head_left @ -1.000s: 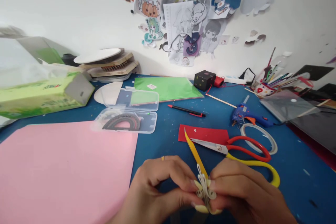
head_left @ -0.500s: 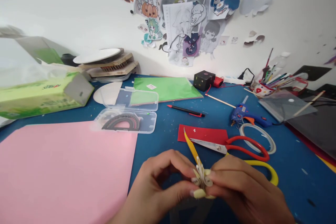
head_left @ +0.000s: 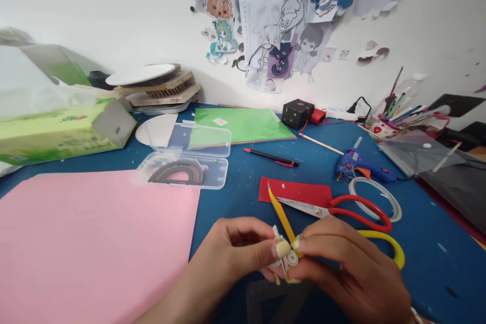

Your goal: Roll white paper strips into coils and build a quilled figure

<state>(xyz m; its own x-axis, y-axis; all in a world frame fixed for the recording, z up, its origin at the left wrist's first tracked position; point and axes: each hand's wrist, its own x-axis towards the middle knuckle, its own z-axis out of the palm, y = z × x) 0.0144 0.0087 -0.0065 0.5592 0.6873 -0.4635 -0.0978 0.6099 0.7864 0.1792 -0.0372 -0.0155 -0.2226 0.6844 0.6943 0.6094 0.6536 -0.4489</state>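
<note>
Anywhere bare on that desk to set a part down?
Blue desk between pink sheet and red card, beyond the left hand: best bet. Also right of the yellow scissors handle, short of the dark flat item. Crowded beyond the right hand: yellow pointed tool, scissors, white ring and glue gun sit close together.

Small white coiled piece (head_left: 291,258) now seemingly tipped further left, left thumb (head_left: 261,256) across its front (one coil plain, formerly two).

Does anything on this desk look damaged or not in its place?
Nothing looks spilled. The blue tabletop has pale flecks and a dark mark at lower right, so it looks worn. The white curled piece is partly hidden by the left hand; I cannot judge it.
</note>
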